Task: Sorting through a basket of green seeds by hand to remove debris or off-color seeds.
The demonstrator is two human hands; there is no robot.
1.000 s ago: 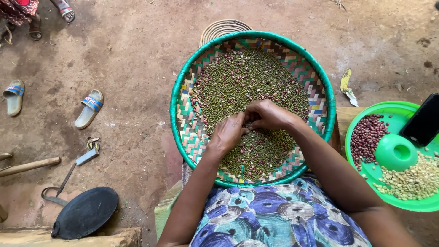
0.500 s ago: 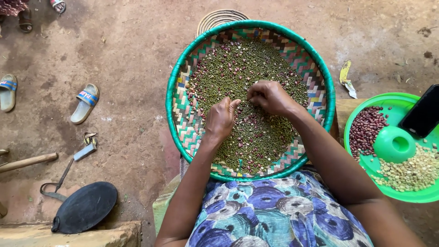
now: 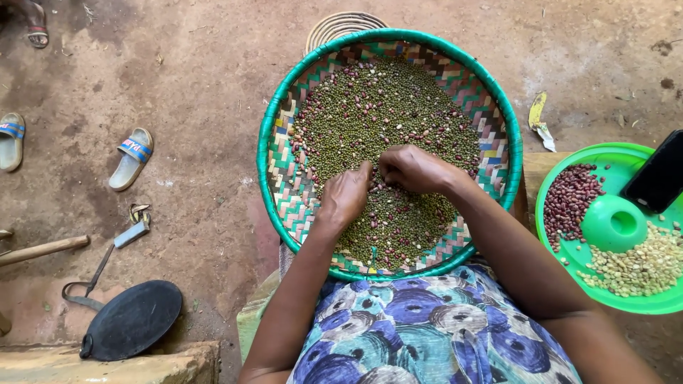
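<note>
1. Currently both hands sit palm-down in the round woven basket with a green rim (image 3: 274, 121), which rests on the person's lap over a blue-and-teal patterned dress (image 3: 427, 334).
2. Basket holds a mixed layer of small green grains and reddish-brown beans (image 3: 377, 99), spread over most of the woven base.
3. Left hand (image 3: 345, 195): fingers curled, tips pressed into the grain near the basket's middle. Can't tell whether anything is pinched; the tips are hidden against the grain.
4. Right hand (image 3: 413, 169): fingers bent down and bunched, touching the grain just beside the left fingertips. What it holds, if anything, can't be seen.
5. The two hands nearly touch at the fingertips.
6. At the right stands a bright green plastic tray (image 3: 605, 153) with a pile of dark red beans (image 3: 569, 199), a pile of pale yellow kernels (image 3: 640, 267), a small green plastic cup (image 3: 613, 222) between them, and a black phone (image 3: 658, 174) propped on the rim.
7. On the dirt floor to the left: two slippers with blue straps (image 3: 131, 156), a round black pan (image 3: 131, 320), a wooden handle (image 3: 43, 249).
</note>
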